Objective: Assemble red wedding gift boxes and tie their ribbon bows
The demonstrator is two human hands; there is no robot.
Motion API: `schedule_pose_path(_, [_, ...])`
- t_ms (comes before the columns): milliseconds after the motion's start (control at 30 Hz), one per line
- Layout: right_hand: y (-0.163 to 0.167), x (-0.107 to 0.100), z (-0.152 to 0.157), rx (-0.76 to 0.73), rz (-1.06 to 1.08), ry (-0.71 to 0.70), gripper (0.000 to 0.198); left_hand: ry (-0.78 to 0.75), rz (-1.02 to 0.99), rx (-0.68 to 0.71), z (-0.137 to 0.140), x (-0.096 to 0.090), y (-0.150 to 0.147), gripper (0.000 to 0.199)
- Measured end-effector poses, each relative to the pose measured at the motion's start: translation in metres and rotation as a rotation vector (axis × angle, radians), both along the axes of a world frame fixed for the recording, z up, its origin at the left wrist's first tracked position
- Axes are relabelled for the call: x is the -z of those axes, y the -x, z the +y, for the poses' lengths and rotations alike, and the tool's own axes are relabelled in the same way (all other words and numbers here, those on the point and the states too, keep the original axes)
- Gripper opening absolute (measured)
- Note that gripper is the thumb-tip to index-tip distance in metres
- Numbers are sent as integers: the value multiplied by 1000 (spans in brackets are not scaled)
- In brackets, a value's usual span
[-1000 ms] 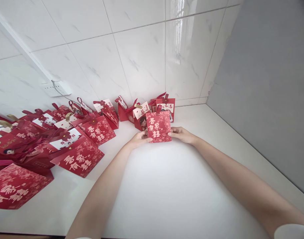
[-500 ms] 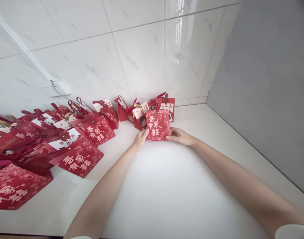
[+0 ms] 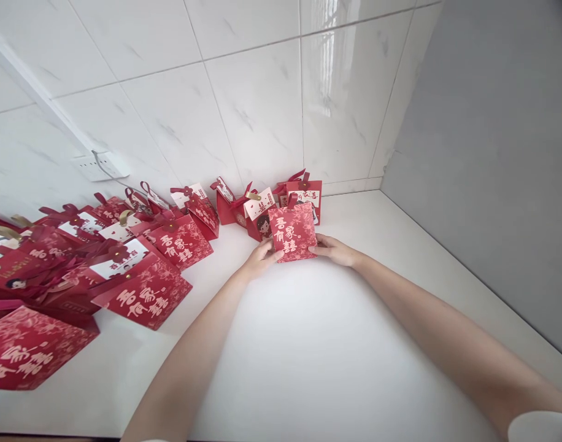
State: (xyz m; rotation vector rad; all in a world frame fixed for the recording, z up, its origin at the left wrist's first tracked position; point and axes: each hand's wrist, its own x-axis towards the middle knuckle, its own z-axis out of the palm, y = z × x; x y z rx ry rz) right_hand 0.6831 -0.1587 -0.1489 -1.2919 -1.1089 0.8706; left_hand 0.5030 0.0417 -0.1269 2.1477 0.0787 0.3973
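A red paper gift box [image 3: 294, 230] with pale printed characters and a ribbon on top stands between my two hands, slightly turned. My left hand [image 3: 261, 259] grips its lower left edge, thumb on the front face. From the other side my right hand [image 3: 335, 250] holds the lower right edge, its thumb on the front and the other fingers partly hidden behind. Close behind it are a box with a white flap and a cartoon figure [image 3: 261, 215] and another red box with a flower tag [image 3: 312, 193].
Many similar red gift boxes [image 3: 145, 294] crowd the left side of the white table [image 3: 336, 362]. A tiled wall [image 3: 257, 110] closes off the back, with a socket strip [image 3: 101, 166] and cable. A grey panel [image 3: 488, 159] rises on the right.
The held box has turned slightly and its left side now sits a little lower. My left hand has shifted right, its thumb further onto the front face.
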Motion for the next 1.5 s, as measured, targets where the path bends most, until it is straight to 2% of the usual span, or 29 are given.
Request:
schedule_pose_path(133, [1,0,0,67,-104,-50,45,54,59,70,6,0,1,48])
schedule_pose_path(200, [3,0,-1,149,-197,-56,42,91,51,-5,8,4,-1,43])
schedule_pose_path(333, [11,0,-5,329,-325,-48,41,84,-26,-245,10,14,-5,38])
schedule_pose_path(433, [21,1,-4,340,-380,-23,40,60,-43,-282,7,15,-5,43])
schedule_pose_path(500, [26,-1,-3,328,-506,11,38,-34,-25,-249,3,14,-3,54])
schedule_pose_path(600, [30,-6,-3,296,-740,63,35,-212,37,-178,-3,11,1,90])
schedule_pose_path(667, [29,-9,-5,259,-834,76,34,-263,82,-163,-7,11,2,115])
schedule_pose_path(733, [28,-11,-7,217,-877,75,31,-289,105,-176,-10,10,2,125])
schedule_pose_path(833, [29,-12,-7,183,-903,90,28,-291,93,-189,-13,9,1,124])
schedule_pose_path(1067, [37,-13,-4,284,-1035,188,27,-211,69,-199,-15,8,0,123])
schedule_pose_path(1200, [33,-14,-6,262,-1106,222,28,-208,98,-224,-16,8,1,125])
schedule_pose_path(1500, [36,-17,-8,292,-1244,299,35,-363,202,-340,-28,-1,4,127])
